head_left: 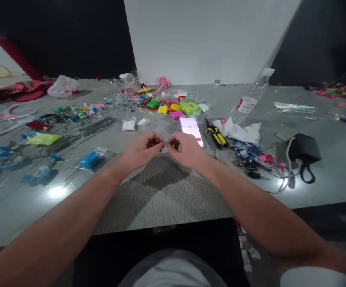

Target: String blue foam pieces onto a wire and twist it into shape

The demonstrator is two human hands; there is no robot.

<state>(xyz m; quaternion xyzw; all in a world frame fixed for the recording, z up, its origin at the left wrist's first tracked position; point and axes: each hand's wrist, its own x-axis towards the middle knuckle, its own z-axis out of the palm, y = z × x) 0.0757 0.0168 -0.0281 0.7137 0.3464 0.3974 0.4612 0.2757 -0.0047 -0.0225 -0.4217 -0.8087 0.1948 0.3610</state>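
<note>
My left hand [144,149] and my right hand [184,149] meet above the grey table [161,195], fingertips pinched together on something tiny between them that I cannot make out. Both hands are closed in a pinch. Just beyond my right hand lies a phone [192,129] with a timer on its screen. Pliers with yellow-and-black handles [216,135] lie right of the phone.
Bright foam pieces [173,107] are scattered behind the phone. Thin wires and blue parts in bags [92,157] lie to the left. A clear bottle [252,97], white tissue [238,131], a black pouch [304,147] and coloured clips [259,159] sit to the right.
</note>
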